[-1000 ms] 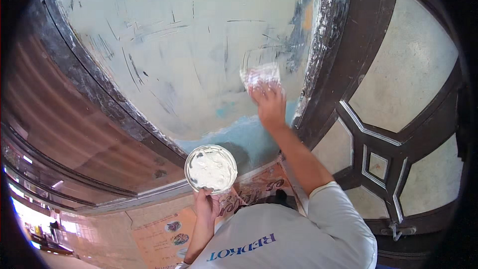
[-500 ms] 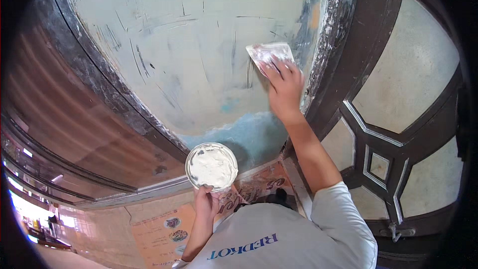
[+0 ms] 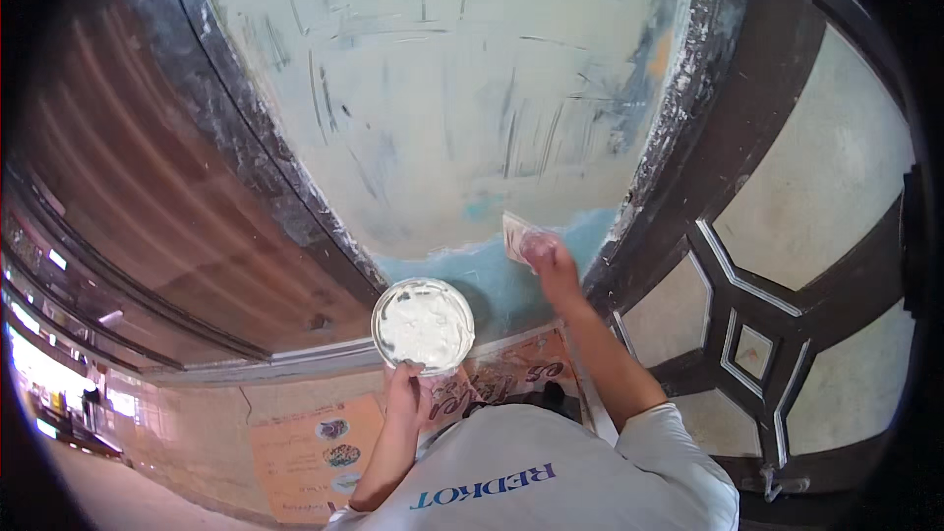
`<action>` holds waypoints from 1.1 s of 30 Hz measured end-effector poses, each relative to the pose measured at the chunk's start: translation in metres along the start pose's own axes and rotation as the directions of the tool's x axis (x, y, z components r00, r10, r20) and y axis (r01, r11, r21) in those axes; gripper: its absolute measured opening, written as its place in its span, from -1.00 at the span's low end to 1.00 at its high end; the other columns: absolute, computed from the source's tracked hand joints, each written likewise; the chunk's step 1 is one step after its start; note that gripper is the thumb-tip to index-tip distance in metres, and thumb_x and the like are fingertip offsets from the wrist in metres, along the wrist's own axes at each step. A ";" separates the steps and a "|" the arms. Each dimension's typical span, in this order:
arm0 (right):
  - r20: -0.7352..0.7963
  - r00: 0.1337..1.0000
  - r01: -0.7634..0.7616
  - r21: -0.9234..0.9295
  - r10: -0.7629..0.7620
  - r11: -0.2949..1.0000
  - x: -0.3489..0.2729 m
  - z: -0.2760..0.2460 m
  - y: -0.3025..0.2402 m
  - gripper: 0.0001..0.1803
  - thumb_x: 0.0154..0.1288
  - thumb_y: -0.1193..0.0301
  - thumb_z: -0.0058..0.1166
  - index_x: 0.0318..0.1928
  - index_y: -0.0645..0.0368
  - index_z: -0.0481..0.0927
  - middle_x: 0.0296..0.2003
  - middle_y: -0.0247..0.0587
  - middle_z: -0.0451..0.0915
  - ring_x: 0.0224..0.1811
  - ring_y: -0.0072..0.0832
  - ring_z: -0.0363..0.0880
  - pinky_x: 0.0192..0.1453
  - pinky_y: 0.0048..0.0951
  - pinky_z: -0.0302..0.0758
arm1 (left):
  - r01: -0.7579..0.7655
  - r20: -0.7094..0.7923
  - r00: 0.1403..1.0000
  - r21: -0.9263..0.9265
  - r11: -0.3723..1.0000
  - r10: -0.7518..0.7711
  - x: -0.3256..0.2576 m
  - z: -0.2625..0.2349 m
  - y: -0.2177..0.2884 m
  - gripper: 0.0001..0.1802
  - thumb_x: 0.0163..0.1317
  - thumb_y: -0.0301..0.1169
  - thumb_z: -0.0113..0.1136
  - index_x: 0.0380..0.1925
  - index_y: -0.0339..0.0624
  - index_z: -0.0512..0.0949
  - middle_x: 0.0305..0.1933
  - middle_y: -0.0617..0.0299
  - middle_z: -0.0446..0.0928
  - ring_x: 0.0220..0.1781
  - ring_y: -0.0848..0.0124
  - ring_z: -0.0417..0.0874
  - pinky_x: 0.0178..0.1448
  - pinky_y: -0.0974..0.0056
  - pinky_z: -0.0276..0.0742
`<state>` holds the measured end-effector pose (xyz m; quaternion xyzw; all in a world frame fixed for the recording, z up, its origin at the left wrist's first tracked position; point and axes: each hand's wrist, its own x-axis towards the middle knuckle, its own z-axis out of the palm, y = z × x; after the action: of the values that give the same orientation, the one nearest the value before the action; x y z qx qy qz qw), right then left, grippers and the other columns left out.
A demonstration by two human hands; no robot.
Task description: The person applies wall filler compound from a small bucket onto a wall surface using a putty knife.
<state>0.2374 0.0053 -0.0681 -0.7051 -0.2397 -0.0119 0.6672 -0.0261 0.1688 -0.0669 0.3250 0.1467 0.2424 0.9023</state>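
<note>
My right hand (image 3: 553, 264) pinches a thin, flat pale scraper blade (image 3: 515, 234) against the pale plastered wall panel (image 3: 442, 88), low by its blue strip. I judge it stiff but light. My left hand (image 3: 405, 395) grips the rim of a round white putty-filled pan (image 3: 423, 324) below that panel; it looks heavy, messy.

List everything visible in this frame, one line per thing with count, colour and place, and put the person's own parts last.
wall panel: one, pale putty-coated with a bare blue strip at its bottom, centre.
round dish of putty: one, white filling, lower centre.
flat scraper: one, pale, pressed on the wall at the blue strip's upper edge.
dark door: one, dark frame with cream panels, right.
brown shutter: one, ribbed, left.
printed sheets: several, orange, on the floor below.
left hand: holds the dish from beneath.
right hand: holds the scraper.
grey shirt: one, bottom edge.
</note>
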 end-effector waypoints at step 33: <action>0.202 0.979 0.003 -0.109 0.019 0.994 -0.017 0.032 -0.120 -0.75 0.42 0.38 -0.01 0.02 0.22 0.42 -0.24 -0.35 0.54 -0.22 -0.60 0.50 -0.11 -0.53 0.45 | -0.185 0.007 0.983 -0.042 0.982 0.185 0.030 0.020 0.069 -0.23 -0.04 -0.68 -0.12 0.29 -0.17 0.07 0.21 0.00 0.32 0.10 0.11 0.51 -0.05 0.01 0.61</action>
<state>0.1700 0.0290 0.0350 -0.7389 -0.3027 0.0498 0.5999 -0.0161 0.2208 -0.0104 0.3198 0.1058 0.3263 0.8832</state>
